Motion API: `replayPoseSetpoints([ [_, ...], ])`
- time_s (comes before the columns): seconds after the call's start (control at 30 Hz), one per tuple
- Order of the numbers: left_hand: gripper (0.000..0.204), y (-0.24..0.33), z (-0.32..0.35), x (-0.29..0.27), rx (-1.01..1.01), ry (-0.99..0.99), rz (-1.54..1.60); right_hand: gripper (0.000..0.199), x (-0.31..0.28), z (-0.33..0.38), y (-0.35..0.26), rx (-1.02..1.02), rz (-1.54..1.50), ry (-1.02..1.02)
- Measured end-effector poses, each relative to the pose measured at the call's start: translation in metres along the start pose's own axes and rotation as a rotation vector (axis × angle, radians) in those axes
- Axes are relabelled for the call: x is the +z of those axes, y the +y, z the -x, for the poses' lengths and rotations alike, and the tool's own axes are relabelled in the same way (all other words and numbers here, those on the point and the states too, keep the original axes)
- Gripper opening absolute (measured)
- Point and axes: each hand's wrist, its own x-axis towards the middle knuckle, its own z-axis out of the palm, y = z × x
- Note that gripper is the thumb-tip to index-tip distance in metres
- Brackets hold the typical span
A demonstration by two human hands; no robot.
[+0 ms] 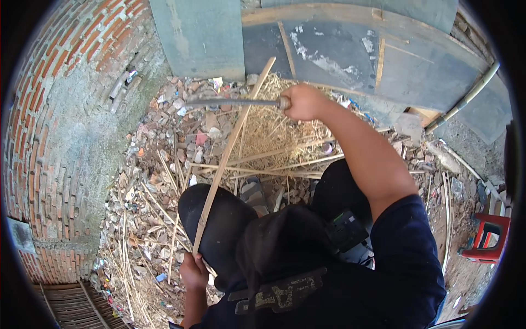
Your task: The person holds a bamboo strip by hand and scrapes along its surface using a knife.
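Your right hand (pixel 304 102), far, closes fully round the knife's (pixel 219 102) handle, blade pointing left across the strip (pixel 220 167). Your left hand (pixel 194 271) pinches the strip's near end, by your left leg (pixel 235 225).

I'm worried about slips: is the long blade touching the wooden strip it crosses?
Cannot tell. In the head view, the long blade crosses the wooden strip, but from above any gap could be hidden.

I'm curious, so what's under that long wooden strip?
Below the strip, a dark trouser leg, rubble and straw-coloured shavings show along its edges. Whatever lies directly beneath is covered.
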Motion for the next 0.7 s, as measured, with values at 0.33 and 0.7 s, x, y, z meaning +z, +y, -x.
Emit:
replayPoseSetpoints([
  [0.33,0.034,-0.009,0.002,-0.005,0.044,-0.011,-0.002,0.008,0.004,0.020,-0.070,-0.243,0.250,-0.051],
  [0.7,0.031,-0.017,-0.002,-0.018,0.079,-0.049,0.003,0.020,-0.005,0.007,-0.014,-0.053,0.015,0.090],
])
